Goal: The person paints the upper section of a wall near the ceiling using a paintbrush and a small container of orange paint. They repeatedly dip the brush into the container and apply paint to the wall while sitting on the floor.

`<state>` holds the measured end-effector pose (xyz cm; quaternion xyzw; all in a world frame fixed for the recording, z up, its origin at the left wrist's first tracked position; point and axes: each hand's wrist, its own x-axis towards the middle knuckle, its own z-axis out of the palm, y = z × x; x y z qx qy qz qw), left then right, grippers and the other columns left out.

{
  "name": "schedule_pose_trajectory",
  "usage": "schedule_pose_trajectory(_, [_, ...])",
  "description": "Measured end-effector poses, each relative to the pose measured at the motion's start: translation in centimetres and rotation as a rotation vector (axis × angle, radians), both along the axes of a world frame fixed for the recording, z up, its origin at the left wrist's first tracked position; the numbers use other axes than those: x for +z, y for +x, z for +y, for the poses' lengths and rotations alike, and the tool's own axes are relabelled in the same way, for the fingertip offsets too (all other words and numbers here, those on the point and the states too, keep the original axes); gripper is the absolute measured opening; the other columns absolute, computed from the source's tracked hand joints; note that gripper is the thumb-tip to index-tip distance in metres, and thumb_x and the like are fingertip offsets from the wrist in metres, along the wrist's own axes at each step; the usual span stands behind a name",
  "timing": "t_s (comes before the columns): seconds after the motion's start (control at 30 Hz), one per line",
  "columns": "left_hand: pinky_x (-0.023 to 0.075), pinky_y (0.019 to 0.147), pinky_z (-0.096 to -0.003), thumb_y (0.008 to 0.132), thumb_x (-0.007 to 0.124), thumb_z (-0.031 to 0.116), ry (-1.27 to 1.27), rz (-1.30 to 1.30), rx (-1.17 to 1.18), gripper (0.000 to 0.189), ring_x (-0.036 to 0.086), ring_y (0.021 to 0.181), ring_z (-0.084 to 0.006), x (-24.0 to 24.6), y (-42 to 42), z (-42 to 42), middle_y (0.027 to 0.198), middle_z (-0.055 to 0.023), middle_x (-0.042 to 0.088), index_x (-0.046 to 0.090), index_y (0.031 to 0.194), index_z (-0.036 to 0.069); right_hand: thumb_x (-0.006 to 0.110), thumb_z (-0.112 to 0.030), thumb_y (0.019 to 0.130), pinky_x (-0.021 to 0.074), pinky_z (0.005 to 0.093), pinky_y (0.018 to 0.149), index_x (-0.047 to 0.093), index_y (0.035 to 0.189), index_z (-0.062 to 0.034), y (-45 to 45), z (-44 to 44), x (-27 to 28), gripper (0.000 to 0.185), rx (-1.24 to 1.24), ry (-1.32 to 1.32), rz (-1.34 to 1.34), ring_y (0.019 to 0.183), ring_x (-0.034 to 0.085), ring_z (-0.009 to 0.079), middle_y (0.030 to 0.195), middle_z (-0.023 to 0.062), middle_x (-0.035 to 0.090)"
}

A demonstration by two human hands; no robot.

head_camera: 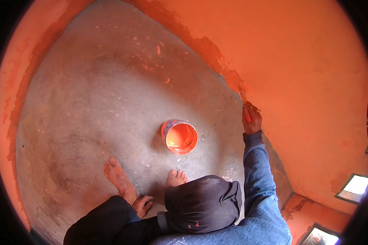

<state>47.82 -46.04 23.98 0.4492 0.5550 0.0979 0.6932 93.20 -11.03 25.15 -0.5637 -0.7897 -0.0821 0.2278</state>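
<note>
My right hand (252, 118) is closed around the handle of a paintbrush (244, 97), at the foot of the orange wall (300, 76) on the right. The bristle end lies against the wall, beside a band of darker orange paint (207, 49) along its lower edge. Close to my bare feet, my left hand (144, 205) hangs by the ankle, its fingers slightly bent, with nothing seen in it. A bucket (180, 137) of orange paint, its outside smeared, stands on the floor in front of my feet, left of my right arm.
The grey concrete floor (89, 101) bears paint spots. Another orange wall (9, 101) with a darker lower band curves along the left. My bare foot (119, 179) is left of my bent knee (202, 202). Bright framed openings (353, 187) show at the lower right.
</note>
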Motion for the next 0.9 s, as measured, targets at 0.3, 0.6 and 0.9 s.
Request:
schedule_pose_trajectory(0.3, [0.0507,0.07,-0.0353,0.095,0.055,0.008,-0.018,-0.046,-0.016,0.022,0.065,0.075,-0.0233,0.3,0.1,0.6,0.086,-0.0124,0.065,0.059,0.117,0.004,0.064,-0.009,0.087,0.0537,0.0404,0.082,0.066,0.11,-0.0093,5.5,-0.6,-2.4,0.022,-0.135,-0.211,0.003,0.093,0.067,0.0339,0.11,0.0111,0.069])
schedule_pose_trajectory(0.6, [0.0508,0.071,-0.0353,0.094,0.055,0.006,-0.042,-0.026,-0.037,0.023,0.064,0.075,-0.0225,0.5,0.3,1.1,0.086,-0.0122,0.065,0.059,0.116,0.003,0.065,-0.009,0.087,0.0543,0.0415,0.082,0.067,0.107,-0.0081,5.5,-2.7,-2.8,0.02,-0.08,-0.193,0.037,0.094,0.067,0.0332,0.111,0.0122,0.069])
schedule_pose_trajectory(0.9, [0.0509,0.071,-0.0355,0.095,0.054,0.012,0.045,-0.009,-0.011,0.025,0.065,0.075,-0.0225,-0.1,0.3,0.2,0.083,-0.0123,0.065,0.058,0.118,0.004,0.062,-0.01,0.088,0.0546,0.0422,0.078,0.067,0.105,-0.0103,0.7,-2.9,-1.6,0.018,-0.018,-0.03,0.034,0.089,0.067,0.034,0.111,0.012,0.068])
